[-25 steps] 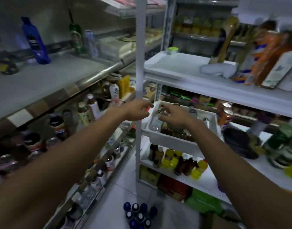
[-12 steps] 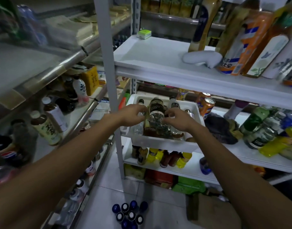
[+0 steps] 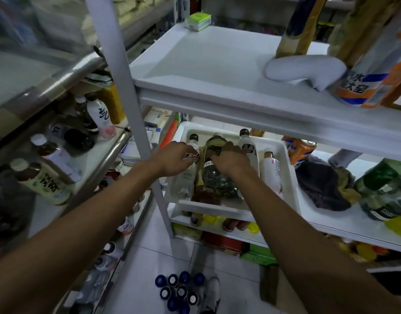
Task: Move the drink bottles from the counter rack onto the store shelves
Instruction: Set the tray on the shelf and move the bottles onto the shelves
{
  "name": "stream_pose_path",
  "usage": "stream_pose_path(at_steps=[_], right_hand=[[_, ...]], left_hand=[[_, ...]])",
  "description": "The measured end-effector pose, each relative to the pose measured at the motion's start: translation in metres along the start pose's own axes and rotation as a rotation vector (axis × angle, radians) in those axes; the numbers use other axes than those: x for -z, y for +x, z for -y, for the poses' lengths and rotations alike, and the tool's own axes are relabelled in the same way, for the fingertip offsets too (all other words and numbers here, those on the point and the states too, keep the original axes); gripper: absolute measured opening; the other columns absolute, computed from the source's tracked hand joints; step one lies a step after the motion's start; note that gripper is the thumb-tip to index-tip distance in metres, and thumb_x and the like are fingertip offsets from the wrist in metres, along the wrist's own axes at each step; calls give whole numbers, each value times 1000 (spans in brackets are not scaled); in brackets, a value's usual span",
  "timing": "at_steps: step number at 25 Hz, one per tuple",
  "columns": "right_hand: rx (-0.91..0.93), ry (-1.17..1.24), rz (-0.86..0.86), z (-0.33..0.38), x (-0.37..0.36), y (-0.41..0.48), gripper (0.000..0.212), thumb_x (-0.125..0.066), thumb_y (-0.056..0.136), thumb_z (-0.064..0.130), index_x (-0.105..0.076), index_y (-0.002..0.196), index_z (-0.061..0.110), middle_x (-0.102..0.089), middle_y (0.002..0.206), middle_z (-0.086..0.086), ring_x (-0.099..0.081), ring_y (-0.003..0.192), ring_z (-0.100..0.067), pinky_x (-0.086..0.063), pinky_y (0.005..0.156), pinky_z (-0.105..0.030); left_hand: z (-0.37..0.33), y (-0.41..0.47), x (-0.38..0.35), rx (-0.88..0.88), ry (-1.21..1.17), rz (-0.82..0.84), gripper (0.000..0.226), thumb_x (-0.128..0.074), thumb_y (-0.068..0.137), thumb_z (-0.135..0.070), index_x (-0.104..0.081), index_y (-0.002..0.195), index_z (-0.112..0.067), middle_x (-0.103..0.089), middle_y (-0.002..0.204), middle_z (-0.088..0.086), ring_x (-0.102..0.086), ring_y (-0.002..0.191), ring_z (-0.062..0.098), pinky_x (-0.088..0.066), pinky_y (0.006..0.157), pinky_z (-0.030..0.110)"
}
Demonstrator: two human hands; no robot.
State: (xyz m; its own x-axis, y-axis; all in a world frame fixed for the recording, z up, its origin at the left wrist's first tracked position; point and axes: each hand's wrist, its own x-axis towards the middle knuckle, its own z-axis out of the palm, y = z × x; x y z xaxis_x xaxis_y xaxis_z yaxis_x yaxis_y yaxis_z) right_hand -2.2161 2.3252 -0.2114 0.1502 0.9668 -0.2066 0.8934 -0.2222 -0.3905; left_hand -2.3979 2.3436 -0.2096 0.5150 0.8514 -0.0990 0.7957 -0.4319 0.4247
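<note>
A white tray [image 3: 288,168] of drink bottles sits on the middle level of the white rack, under its top shelf [image 3: 208,64]. Several bottles lie in it. My left hand [image 3: 175,159] curls its fingers round a clear bottle [image 3: 186,177] at the tray's left. My right hand [image 3: 231,159] grips the neck area of a dark bottle with yellowish liquid [image 3: 214,146] in the tray's middle. A white bottle [image 3: 247,143] and a pink-white bottle [image 3: 272,171] lie to the right, untouched.
A grey upright post [image 3: 131,105] stands just left of my left wrist. Steel shelves [image 3: 97,168] with more bottles run along the left. A dark cloth [image 3: 319,184] and green bottles lie right of the tray. Blue-capped bottles [image 3: 179,288] stand on the floor.
Both hands left the post and tray rim, dropped into the tray and closed on bottles. The view has shifted closer and down.
</note>
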Motion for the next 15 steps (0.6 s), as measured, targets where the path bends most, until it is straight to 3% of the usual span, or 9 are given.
stream_pose_path(at_steps=[3,6,9,12,15], right_hand=[[-38,-14,66,3,-2,14,57,-52,88,65,-63,107,12,-65,104,-9,-62,90,-26,-38,69,-27],[-85,34,121,-3,3,20,52,-58,83,69,-56,86,17,-60,89,-5,-54,72,-21,-37,62,-26],[-56,34,121,-4,2,14,49,-62,82,66,-59,92,18,-63,92,-5,-57,77,-22,-40,64,-26],[-65,101,124,-8,0,3,56,-65,79,64,-66,104,14,-69,103,-8,-66,86,-26,-54,75,-31],[-82,196,87,-12,-2,-13,62,-66,80,63,-65,112,11,-69,107,-10,-67,96,-30,-52,77,-32]], left_hand=[[-2,8,-8,7,-75,3,28,-51,94,-16,-70,114,-12,-67,120,8,-59,111,26,-45,90,33],[-2,8,-15,54,-155,14,29,-49,97,-19,-69,115,-12,-66,122,9,-59,111,25,-46,93,35],[1,3,-16,124,-197,9,31,-47,100,-26,-67,120,-13,-64,126,11,-57,114,26,-45,97,39],[2,-7,-10,129,-236,-36,33,-48,100,-27,-65,122,-11,-64,127,9,-57,117,25,-43,96,33],[3,-22,-7,125,-270,-35,34,-47,100,-28,-64,124,-11,-62,130,8,-55,120,23,-42,99,32]])
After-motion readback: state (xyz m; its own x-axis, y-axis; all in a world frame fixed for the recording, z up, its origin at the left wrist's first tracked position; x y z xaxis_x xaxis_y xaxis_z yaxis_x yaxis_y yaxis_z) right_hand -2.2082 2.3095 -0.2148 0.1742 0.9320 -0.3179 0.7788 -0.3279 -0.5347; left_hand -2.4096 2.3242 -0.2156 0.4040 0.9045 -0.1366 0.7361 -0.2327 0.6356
